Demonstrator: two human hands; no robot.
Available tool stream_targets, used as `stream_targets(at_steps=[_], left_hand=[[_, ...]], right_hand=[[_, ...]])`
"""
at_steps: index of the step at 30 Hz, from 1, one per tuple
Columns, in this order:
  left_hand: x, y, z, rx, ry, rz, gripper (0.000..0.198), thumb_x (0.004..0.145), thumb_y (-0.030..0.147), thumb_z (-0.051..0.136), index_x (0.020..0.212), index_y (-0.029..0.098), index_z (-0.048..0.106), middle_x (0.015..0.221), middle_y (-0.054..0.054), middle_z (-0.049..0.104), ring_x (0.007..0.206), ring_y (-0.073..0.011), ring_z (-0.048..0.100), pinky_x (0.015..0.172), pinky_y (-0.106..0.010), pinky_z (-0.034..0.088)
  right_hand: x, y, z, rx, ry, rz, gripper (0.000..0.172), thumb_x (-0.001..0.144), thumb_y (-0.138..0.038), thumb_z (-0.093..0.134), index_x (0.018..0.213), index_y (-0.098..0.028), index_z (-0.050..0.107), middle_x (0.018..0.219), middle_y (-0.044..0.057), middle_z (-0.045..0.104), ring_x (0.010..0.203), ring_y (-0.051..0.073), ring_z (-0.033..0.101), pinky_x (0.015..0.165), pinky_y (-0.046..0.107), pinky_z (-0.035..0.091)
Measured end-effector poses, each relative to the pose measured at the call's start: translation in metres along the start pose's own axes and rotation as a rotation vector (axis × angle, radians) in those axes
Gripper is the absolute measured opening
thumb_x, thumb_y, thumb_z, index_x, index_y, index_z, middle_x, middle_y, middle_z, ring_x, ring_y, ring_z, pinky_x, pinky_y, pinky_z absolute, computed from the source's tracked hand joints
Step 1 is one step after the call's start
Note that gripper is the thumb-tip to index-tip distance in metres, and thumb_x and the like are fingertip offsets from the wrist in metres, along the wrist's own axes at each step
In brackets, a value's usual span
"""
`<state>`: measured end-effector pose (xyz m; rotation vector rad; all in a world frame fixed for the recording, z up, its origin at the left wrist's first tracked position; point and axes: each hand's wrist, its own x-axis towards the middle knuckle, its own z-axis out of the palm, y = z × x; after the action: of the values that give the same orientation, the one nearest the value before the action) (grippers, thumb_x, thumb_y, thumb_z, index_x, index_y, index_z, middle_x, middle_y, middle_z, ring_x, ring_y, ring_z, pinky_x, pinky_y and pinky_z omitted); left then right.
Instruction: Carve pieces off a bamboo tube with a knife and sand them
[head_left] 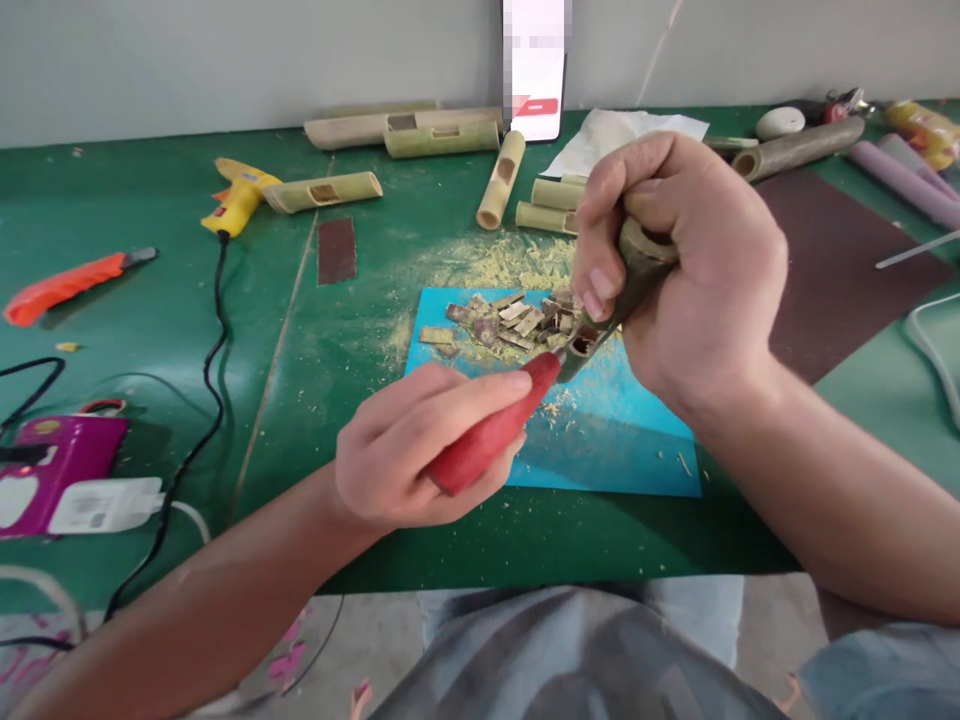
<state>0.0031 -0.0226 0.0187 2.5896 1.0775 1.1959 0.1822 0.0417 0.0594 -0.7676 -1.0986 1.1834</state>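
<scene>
While the left hand (397, 440) is wrapped round a red-handled tool (487, 430), one digit laid along its handle, the right hand (697, 240) has its grip clamped on a dark bamboo tube (634, 285), held tilted in the air above a blue sheet (615, 455) on the green table (360, 400). The tool's metal tip sits at the edge of a small cut-out (581, 345) in the tube's wall (whether it bites in is too small to tell), so the step in hand looks like paring or cleaning that edge. Wood chips (529, 320) lie heaped on the sheet, with pale dust (517, 262) scattered behind them. Judging from this pose, the next stroke calls for a steady tube and short, measured pressure from the left grip, aimed away from the right fingers, since a slip could carry the tip toward them.
</scene>
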Motion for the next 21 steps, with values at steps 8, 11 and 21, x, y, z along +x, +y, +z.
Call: stream_targets(at_steps=[8, 11, 21], left_hand=[[-0.003, 0.000, 0.004, -0.114, 0.000, -0.044, 0.038, 0.085, 0.019, 0.071, 0.122, 0.020, 0.061, 0.102, -0.003, 0.075, 0.078, -0.0129, 0.068, 0.069, -0.025, 0.061], [-0.003, 0.005, 0.005, -0.155, 0.047, -0.230, 0.031, 0.086, 0.023, 0.071, 0.116, 0.025, 0.065, 0.106, 0.001, 0.075, 0.085, -0.0149, 0.072, 0.074, -0.026, 0.063], [0.001, 0.001, 0.010, -0.308, -0.002, -0.466, 0.023, 0.080, 0.022, 0.071, 0.103, 0.022, 0.066, 0.096, -0.001, 0.075, 0.077, -0.0158, 0.071, 0.068, -0.027, 0.063]], right_hand=[[0.000, 0.000, -0.007, 0.026, -0.090, -0.006, 0.021, 0.078, -0.008, 0.042, 0.069, -0.022, 0.054, 0.047, -0.004, 0.045, 0.043, 0.014, 0.037, 0.045, 0.030, 0.027], [0.002, 0.000, -0.008, 0.046, -0.110, 0.003, 0.022, 0.077, -0.008, 0.042, 0.067, -0.022, 0.055, 0.044, -0.004, 0.045, 0.040, 0.013, 0.035, 0.043, 0.029, 0.027], [0.008, 0.000, -0.012, 0.115, -0.120, 0.004, 0.026, 0.074, -0.005, 0.036, 0.065, -0.018, 0.056, 0.041, -0.005, 0.043, 0.036, 0.010, 0.032, 0.040, 0.027, 0.026]])
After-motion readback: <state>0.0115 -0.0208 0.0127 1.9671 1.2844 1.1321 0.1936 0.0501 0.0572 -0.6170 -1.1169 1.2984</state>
